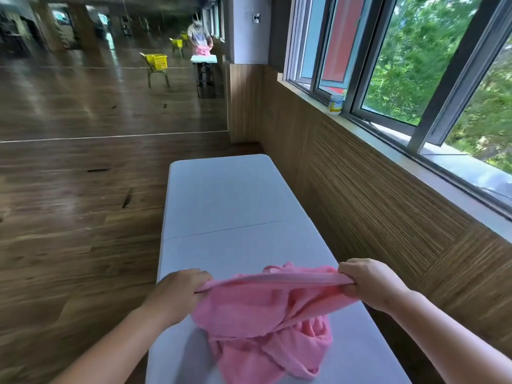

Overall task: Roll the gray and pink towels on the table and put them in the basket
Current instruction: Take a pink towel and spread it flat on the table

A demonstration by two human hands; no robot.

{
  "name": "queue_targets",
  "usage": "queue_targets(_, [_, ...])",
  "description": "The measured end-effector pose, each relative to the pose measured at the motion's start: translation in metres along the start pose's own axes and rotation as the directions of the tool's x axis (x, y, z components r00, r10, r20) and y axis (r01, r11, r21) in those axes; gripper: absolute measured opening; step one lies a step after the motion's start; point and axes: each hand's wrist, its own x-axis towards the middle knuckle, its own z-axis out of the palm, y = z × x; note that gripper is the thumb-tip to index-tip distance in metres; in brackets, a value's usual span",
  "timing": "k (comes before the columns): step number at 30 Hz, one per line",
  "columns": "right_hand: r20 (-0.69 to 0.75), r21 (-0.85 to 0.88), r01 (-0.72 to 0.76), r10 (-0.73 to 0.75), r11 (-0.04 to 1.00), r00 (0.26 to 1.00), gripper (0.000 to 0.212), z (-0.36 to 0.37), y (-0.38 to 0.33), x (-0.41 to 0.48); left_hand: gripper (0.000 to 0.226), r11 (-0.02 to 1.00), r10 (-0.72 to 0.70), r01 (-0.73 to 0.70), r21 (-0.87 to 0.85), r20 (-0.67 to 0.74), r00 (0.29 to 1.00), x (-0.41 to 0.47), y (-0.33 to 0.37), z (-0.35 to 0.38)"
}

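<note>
A pink towel (266,314) hangs crumpled over the near end of a long white table (221,200). My left hand (177,289) grips its top edge at the left corner. My right hand (368,281) grips the same edge at the right corner, so the hem is stretched straight between them. The lower part of the towel bunches on the table top. No gray towel is in view. The only basket I see is a yellow one (156,60), reflected in the wall mirror ahead.
The table runs along a wood-panelled wall (374,189) under a row of windows. A white tub (335,104) stands on the sill. Wooden floor (69,217) lies to the left. The mirror also reflects a person at a table.
</note>
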Motion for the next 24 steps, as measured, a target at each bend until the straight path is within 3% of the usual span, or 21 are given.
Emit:
queue_targets(6, [0.202, -0.013, 0.006, -0.003, 1.000, 0.979, 0.022, 0.026, 0.005, 0.038, 0.021, 0.939, -0.343, 0.341, -0.051, -0.033, 0.939, 0.001, 0.005, 0.036])
queue_targets(9, [0.232, 0.238, -0.050, -0.007, 0.970, 0.973, 0.021, 0.038, 0.027, 0.055, 0.021, 0.838, -0.523, 0.494, -0.232, -0.085, 0.848, -0.003, 0.008, 0.042])
queue_targets(11, [0.152, 0.497, -0.081, 0.005, 0.864, 0.988, 0.018, 0.035, 0.043, 0.065, 0.021, 0.782, -0.589, 0.516, -0.351, -0.142, 0.796, -0.008, 0.010, 0.038])
queue_targets(14, [0.048, 0.816, -0.039, -0.001, 0.577, 0.999, 0.025, 0.012, 0.048, 0.079, 0.032, 0.682, -0.699, 0.544, -0.489, -0.216, 0.682, -0.010, 0.013, 0.029])
queue_targets(16, [0.043, 0.919, -0.027, -0.033, 0.394, 0.999, 0.036, -0.004, 0.045, 0.091, 0.032, 0.637, -0.744, 0.541, -0.549, -0.255, 0.618, -0.008, 0.020, 0.021])
queue_targets(18, [0.027, 0.954, -0.002, -0.077, 0.300, 0.997, 0.052, -0.016, 0.040, 0.099, 0.030, 0.629, -0.751, 0.493, -0.601, -0.305, 0.586, -0.005, 0.030, 0.011])
queue_targets(21, [0.002, 0.944, 0.036, -0.114, 0.329, 0.993, 0.047, -0.033, 0.038, 0.102, 0.032, 0.621, -0.742, 0.382, -0.685, -0.355, 0.569, -0.003, 0.039, -0.002])
queue_targets(24, [0.039, 0.803, 0.080, -0.186, 0.590, 0.982, 0.025, -0.046, 0.047, 0.098, 0.028, 0.592, -0.758, 0.367, -0.718, -0.340, 0.557, -0.005, 0.026, -0.010])
